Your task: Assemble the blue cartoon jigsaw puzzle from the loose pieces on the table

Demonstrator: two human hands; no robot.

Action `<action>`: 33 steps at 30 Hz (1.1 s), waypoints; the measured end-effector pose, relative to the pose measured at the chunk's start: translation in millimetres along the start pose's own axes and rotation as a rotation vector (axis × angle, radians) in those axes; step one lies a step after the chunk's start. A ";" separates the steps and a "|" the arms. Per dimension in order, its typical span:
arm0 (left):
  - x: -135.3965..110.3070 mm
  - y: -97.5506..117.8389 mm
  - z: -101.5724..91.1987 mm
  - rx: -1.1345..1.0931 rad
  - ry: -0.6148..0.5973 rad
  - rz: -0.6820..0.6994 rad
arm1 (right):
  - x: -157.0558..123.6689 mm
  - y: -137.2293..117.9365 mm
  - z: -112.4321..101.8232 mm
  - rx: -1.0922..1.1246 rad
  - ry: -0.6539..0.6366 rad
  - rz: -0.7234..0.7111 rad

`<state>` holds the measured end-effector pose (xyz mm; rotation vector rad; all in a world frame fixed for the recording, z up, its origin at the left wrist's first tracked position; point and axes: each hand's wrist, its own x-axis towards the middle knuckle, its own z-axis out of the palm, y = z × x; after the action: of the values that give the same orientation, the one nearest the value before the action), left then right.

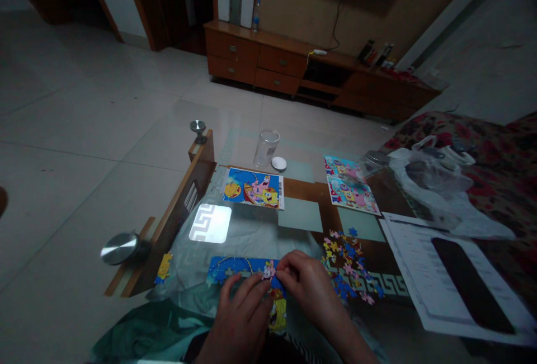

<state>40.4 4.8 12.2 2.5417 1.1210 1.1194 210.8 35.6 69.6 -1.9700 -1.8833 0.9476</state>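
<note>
From the head camera, we look down on a glass-topped table [184, 196] with a wooden frame. The person's left hand [241, 319] and right hand [312, 291] meet over a part-built cartoon jigsaw [235, 270] at the table's near edge. Their fingers curl in a narrow grip around a small pink jigsaw piece [268, 270], which sits on the jigsaw's upper edge. We cannot tell which hand really holds it, as the fingers crowd around it. For a piece this small, we judge light fingertip pressure best, with the other hand steadying the joined section.

A scattered heap of loose pieces [348, 266] lies just right of the right hand. Beyond stand a picture card [253, 188], two printed picture sheets [352, 185], a clear tumbler [266, 149] and a white round lid [279, 163]. To the right, a plastic bag [436, 185] lies near printed papers [453, 274] bearing a dark oblong [472, 286], perhaps a phone, though the dim light makes it hard to say. The hands hide much of the jigsaw, and the forearms run off the bottom edge.
</note>
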 end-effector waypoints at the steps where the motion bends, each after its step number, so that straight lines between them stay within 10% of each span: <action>1: -0.2 0.0 0.4 -0.007 0.009 -0.006 | -0.3 0.3 0.1 0.003 0.002 -0.002; 33: 3.4 5.9 1.7 -0.049 0.067 0.037 | -13.2 5.1 6.5 0.036 0.007 -0.072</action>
<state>46.5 3.1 15.3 2.5151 1.0513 1.2343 211.6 20.7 65.2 -1.8697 -1.9060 0.9473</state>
